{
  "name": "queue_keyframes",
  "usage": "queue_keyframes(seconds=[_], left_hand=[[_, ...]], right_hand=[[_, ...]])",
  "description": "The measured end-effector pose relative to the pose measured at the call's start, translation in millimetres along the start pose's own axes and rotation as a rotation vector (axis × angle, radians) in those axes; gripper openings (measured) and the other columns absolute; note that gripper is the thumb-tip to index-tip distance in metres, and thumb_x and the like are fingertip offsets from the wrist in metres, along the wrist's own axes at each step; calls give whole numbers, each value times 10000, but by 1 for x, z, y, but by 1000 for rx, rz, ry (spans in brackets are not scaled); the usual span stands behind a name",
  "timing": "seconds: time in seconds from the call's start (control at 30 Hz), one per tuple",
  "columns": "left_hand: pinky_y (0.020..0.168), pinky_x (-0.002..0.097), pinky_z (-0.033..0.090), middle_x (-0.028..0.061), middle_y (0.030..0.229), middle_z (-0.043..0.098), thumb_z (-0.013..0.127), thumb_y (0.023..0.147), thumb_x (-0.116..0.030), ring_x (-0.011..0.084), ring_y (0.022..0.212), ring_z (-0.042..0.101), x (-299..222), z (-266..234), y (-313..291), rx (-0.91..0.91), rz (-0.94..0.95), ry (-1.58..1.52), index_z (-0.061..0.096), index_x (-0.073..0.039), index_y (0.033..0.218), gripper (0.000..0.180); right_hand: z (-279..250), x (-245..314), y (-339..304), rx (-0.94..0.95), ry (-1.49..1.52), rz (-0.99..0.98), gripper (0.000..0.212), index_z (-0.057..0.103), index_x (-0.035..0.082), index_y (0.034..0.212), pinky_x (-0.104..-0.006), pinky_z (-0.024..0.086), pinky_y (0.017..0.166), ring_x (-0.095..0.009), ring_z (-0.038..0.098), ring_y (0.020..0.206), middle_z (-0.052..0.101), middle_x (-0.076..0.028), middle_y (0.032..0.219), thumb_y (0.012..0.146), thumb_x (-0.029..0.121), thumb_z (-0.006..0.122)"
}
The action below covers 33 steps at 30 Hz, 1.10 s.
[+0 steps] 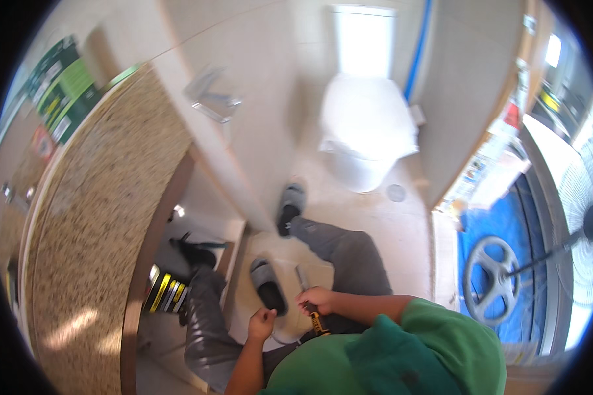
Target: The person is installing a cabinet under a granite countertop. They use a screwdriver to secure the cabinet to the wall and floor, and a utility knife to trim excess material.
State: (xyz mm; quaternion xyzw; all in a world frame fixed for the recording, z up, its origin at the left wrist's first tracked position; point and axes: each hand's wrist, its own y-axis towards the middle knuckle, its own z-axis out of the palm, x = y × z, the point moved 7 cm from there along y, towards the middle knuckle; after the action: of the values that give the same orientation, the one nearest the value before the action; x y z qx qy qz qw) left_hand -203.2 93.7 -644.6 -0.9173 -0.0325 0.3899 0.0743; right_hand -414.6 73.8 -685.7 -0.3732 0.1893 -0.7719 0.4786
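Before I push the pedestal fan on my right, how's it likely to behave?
The pedestal fan may tip if pushed high, since its broad caged head sits on a thin pole. Its wide, spoked base should probably steady a low push. That base appears to rest on a blue sheet, which might drag along.

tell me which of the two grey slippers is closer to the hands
The lower slipper, just beyond the left hand. The other slipper, worn on the right foot, sits farther off, nearer the toilet.
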Motion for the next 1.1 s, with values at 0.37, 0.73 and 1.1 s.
queue_keyframes(seconds=[0.37,0.73,1.1], left_hand=[[761,380,532,179,827,704,712,887,-384,286,792,697,52,33,5,307,-168,80,695,-17,900,367],[765,386,537,189,824,701,698,894,-400,304,806,704,23,24,2,277,-57,107,699,-14,928,387],[819,449,535,211,944,712,626,913,-518,378,924,691,55,48,7,369,-77,135,700,-50,989,480]], right_hand=[[-4,-11,8,-170,-119,19,67,567,-51,828,-382,505,503,-270,602,537,595,-182,675,846,2,604],[-5,-14,11,-129,-222,-33,67,574,-44,811,-396,497,476,-270,614,544,602,-185,666,771,-18,621],[-4,-10,9,-24,-372,-74,75,627,2,762,-388,506,528,-246,626,572,618,-132,672,824,44,629]])
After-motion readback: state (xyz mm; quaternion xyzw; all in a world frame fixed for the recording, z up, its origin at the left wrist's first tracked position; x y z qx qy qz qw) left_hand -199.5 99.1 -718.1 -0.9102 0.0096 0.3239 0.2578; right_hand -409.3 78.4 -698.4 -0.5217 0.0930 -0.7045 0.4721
